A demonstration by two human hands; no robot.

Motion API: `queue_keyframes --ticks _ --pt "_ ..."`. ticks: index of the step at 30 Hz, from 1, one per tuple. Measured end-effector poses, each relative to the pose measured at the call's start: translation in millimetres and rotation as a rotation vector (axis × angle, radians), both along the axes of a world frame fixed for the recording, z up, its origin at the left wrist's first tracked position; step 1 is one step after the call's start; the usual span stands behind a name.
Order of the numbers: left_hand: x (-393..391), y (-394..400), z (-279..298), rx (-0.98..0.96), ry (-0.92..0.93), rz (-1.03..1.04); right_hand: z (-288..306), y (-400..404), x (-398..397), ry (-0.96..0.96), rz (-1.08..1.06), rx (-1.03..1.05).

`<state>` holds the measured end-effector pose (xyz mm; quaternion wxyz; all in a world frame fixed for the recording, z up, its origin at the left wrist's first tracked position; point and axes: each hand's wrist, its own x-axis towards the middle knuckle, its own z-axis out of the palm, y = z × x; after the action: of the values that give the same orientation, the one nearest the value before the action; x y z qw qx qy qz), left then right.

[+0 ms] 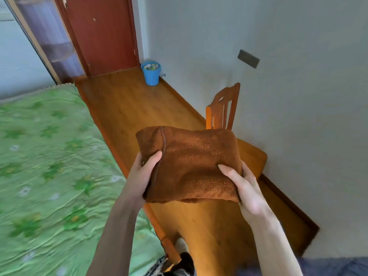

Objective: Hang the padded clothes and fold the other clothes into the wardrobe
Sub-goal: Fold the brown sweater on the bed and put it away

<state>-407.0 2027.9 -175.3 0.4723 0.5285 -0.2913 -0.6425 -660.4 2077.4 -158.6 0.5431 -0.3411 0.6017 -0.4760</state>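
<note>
1. Both forearms reach forward from the bottom edge of the view; a dark garment (185, 263) at the person's waist lies nearest the lens.
2. Left hand (142, 176): grip closed on the left edge of the folded brown fleece garment (189, 164), thumb on top beside the stitched seam, fingers hidden beneath.
3. Right hand (242, 186): grip closed on the right near corner of the same garment, thumb lying across the top surface, fingers hidden beneath.
4. Garment position: held in the air between the two hands, folded into a thick rectangular bundle, above the wooden floor (129, 104) and in front of the wooden chair (225, 108).
5. Chair position: against the pale wall (278, 46), with its seat partly covered from view by the bundle.
6. Bed (49, 156): on the left, covered with a green floral sheet.
7. Far end of the room: a red-brown door (103, 32), and a blue bin (151, 73) standing on the floor by the wall.
</note>
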Motion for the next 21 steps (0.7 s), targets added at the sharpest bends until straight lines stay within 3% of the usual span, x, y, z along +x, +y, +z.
queue_keyframes --ticks 7,21 --pt "-13 -113 13 -0.052 0.018 0.150 18 -150 -11 0.103 0.060 0.035" --pt "-7 -232 27 -0.059 -0.023 0.450 11 -349 1 0.023 0.380 -0.014"
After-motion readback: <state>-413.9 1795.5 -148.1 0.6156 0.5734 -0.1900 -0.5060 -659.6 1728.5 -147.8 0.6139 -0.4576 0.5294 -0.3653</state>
